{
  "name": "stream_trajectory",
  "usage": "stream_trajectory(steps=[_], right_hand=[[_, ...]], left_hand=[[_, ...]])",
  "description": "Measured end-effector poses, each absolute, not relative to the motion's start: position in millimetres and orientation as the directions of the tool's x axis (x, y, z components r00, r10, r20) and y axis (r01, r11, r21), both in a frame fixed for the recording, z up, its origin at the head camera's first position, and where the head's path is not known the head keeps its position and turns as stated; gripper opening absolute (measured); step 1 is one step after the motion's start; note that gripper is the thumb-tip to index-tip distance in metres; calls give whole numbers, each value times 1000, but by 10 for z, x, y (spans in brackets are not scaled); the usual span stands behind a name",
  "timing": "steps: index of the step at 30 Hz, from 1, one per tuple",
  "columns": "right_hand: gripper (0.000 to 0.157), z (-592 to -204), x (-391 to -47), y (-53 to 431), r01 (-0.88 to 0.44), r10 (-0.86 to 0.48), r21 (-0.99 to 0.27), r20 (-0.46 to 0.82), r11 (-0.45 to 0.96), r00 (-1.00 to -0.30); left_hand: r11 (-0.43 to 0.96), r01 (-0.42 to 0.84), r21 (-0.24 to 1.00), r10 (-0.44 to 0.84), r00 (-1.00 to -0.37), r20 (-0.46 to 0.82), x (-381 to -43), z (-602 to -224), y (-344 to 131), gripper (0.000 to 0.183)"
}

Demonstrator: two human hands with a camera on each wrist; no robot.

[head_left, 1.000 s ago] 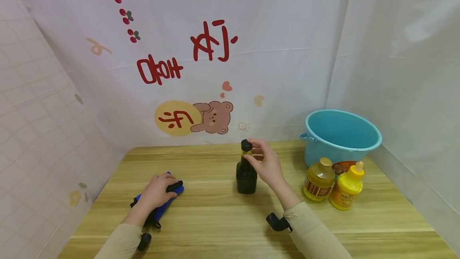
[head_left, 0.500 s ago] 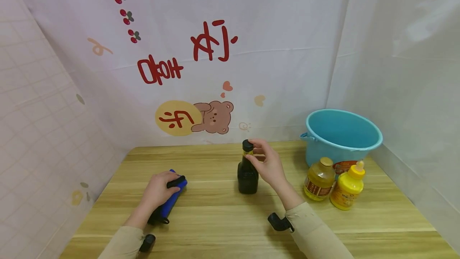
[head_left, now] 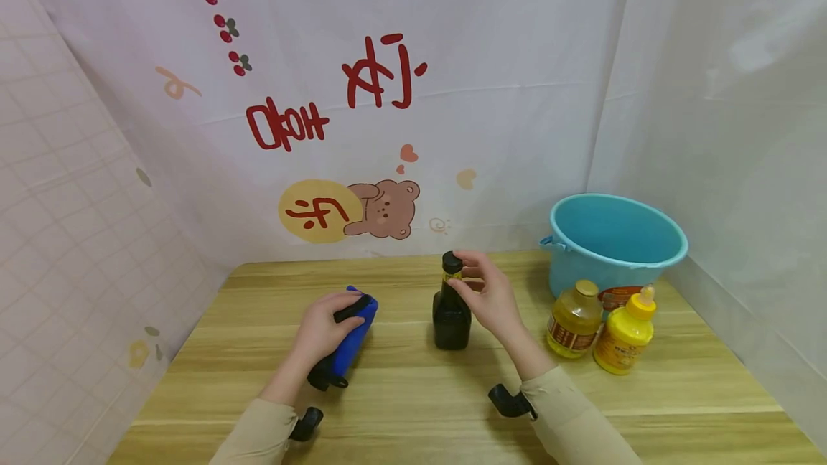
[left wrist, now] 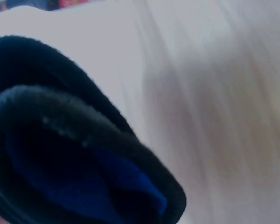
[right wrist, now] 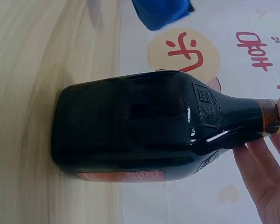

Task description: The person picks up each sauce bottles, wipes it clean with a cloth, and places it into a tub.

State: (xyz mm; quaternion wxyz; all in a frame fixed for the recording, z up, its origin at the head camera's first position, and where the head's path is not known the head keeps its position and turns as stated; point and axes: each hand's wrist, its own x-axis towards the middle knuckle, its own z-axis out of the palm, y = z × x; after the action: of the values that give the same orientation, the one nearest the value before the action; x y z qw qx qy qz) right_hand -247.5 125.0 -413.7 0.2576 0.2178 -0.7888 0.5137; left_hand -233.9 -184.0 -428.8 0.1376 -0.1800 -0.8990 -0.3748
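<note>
Two grips (head_left: 324, 326) (head_left: 494, 301) hold fuzzy fabric (head_left: 352, 347), squarish bottle (head_left: 451, 321).

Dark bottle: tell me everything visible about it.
The dark bottle looks like glossy glass, nearly black, with a squarish body, sloping shoulders and a narrow neck. A black cap is on, with yellow showing around the neck below it. The right wrist view shows embossed characters on the shoulder and a red label on one side. It is upright near the middle of the wooden table, its base apparently resting there. The right hand grips it by the neck. Fill level can't be told.
</note>
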Motion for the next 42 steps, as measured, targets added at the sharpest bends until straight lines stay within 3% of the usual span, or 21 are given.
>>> stream_trajectory(steps=[9, 15, 20, 30, 42], right_hand=[[47, -4131, -2466, 1261, -616, -70, -686, 644, 388, -762], [47, -4133, -2466, 1263, -615, -64, -685, 647, 390, -760], [48, -4136, -2462, 1263, -615, -64, -685, 646, 391, -761], [48, -4139, -2466, 1260, -630, -66, -676, 660, 382, -748], [47, -4139, -2466, 1263, -633, -66, -678, 661, 375, -747]], left_hand=[[496, 377, 782, 116, -922, 370, -2315, -4036, -1504, 40], [259, 329, 908, 19, -942, 336, -2310, -3866, -1279, 40], [123, 382, 916, -7, -922, 386, -2313, -3741, -1079, 36], [133, 536, 833, 47, -843, 535, -2374, -3736, -784, 37], [129, 610, 782, 259, -782, 567, -2259, -3693, -749, 27]])
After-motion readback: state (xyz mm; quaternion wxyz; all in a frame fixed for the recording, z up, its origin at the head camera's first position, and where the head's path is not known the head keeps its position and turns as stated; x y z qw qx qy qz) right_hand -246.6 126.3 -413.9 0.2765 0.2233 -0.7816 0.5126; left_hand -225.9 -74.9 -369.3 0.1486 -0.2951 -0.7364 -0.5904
